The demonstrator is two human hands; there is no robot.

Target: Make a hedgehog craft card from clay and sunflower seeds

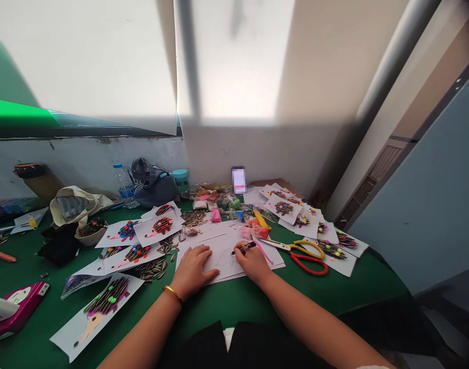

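A white sheet of paper (215,247) with a faint line drawing lies on top of other sheets in front of me. My left hand (193,269) rests flat on its left part, fingers spread, with a gold bangle (173,293) at the wrist. A black pen (249,247) is in my right hand (253,261), its tip pointing left at the drawing. Just right of that hand, a thin pink strip (265,253) lies on the paper. Scissors (307,255) with yellow and red handles sit open farther right.
Hedgehog pictures lie at the left (104,310) and right (340,256). Striped seeds (153,269) are piled left of the paper. Clay packets (257,225), a phone (239,179), a blue bag (153,187) and a bottle (124,185) stand behind. A magenta tissue box (25,307) is at far left.
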